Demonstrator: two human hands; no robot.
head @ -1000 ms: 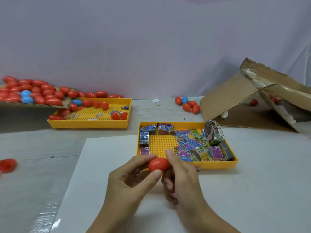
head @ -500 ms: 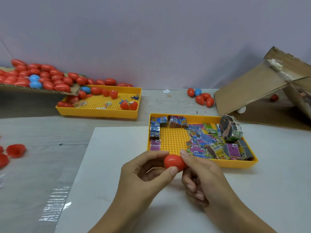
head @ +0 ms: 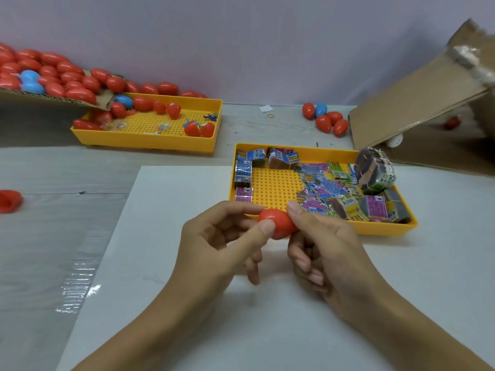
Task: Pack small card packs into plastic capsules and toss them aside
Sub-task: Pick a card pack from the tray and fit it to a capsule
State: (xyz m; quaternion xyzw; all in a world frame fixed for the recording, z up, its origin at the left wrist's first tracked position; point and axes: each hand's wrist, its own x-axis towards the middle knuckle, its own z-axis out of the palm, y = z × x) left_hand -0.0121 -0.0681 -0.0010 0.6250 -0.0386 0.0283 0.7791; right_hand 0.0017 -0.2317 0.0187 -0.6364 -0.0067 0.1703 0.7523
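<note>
pinching a red capsule (head: 278, 223) from both ends, the left hand (head: 222, 247) and right hand (head: 326, 247) hold it above the white sheet (head: 267, 317), just before the card tray (head: 385, 228), other fingers curled.

capsule (head: 277, 223) ends hidden by fingers, cardboard box (head: 417, 103) cut off at right edge

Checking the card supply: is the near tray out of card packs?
No, the near tray holds many card packs along its back, left and right sides, with only a bare patch in the middle.
</note>
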